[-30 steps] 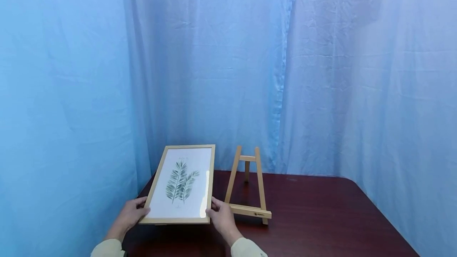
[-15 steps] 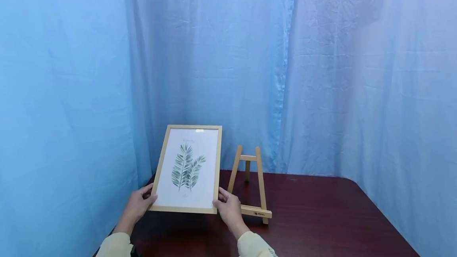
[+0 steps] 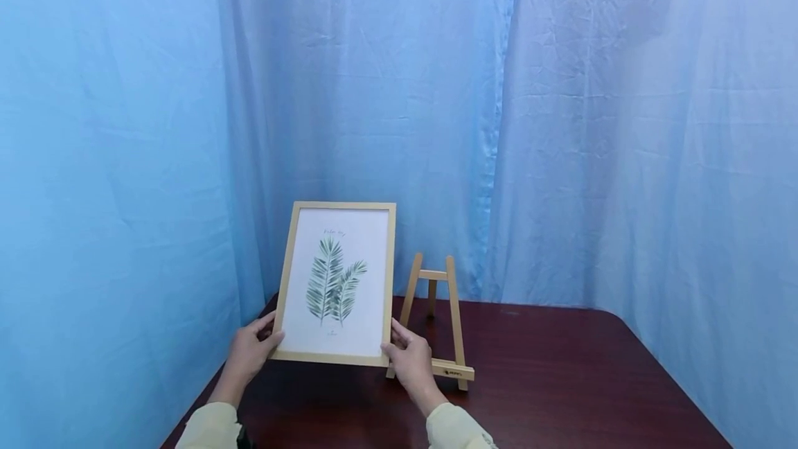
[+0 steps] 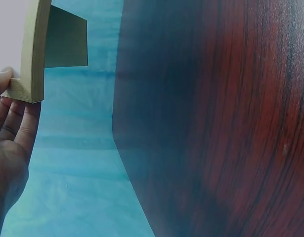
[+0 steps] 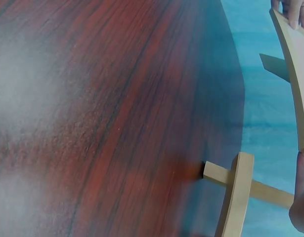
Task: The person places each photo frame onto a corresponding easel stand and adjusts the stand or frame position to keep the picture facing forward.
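Note:
A light-wood picture frame (image 3: 337, 283) with a green palm-leaf print is held up above the table, tilted back to face the head camera. My left hand (image 3: 251, 350) grips its lower left edge, thumb on the front and fingers behind. At the lower right edge my right hand (image 3: 408, 359) pinches it the same way. In the left wrist view, a flap (image 4: 67, 39) sticks out from the back of the frame. Just right of the frame stands a small wooden easel (image 3: 455, 317); the right hand overlaps the left part of its ledge in the head view.
The dark red-brown table (image 3: 561, 366) spreads out beneath and to the right of the easel. Blue curtains (image 3: 374, 89) hang behind the table and along both sides.
Both hands have raised the picture frame and shifted it to the right, nearer the easel. It has been tipped more upright. The easel has not moved.

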`<state>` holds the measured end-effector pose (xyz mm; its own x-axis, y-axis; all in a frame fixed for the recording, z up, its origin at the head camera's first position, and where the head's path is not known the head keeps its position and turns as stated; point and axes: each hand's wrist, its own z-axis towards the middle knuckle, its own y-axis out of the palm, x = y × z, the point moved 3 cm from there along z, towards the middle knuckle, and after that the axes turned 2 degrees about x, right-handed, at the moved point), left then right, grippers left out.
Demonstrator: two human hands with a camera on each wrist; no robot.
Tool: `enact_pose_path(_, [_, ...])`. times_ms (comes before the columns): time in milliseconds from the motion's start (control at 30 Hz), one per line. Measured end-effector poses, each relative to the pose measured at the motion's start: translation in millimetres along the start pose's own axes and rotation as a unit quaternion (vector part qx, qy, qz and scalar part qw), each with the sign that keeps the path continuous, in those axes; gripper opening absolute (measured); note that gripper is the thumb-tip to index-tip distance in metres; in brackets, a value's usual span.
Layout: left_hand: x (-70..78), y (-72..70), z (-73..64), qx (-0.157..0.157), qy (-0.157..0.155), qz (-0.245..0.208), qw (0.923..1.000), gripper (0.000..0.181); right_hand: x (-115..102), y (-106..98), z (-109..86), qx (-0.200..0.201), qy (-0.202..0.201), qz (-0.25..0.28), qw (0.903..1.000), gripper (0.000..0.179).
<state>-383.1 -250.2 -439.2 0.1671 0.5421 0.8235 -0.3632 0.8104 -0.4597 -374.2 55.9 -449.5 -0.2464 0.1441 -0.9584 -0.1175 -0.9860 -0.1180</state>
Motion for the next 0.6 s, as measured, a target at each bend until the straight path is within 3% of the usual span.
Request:
enact_pose_path(267, [-5.3,4.8,3.1,-0.001,0.011,-0.027,0.9996,0.053,4.4,-3.2,-0.8,0.018,-0.040,-0.027,0.9987,0.050])
enact_pose_path(600, [3.8,11.3,4.2,0.017,0.042,-0.024,0.9987,0.052,3.5,-18.7,-1.2,0.042,-0.065,-0.056,0.9954,0.050])
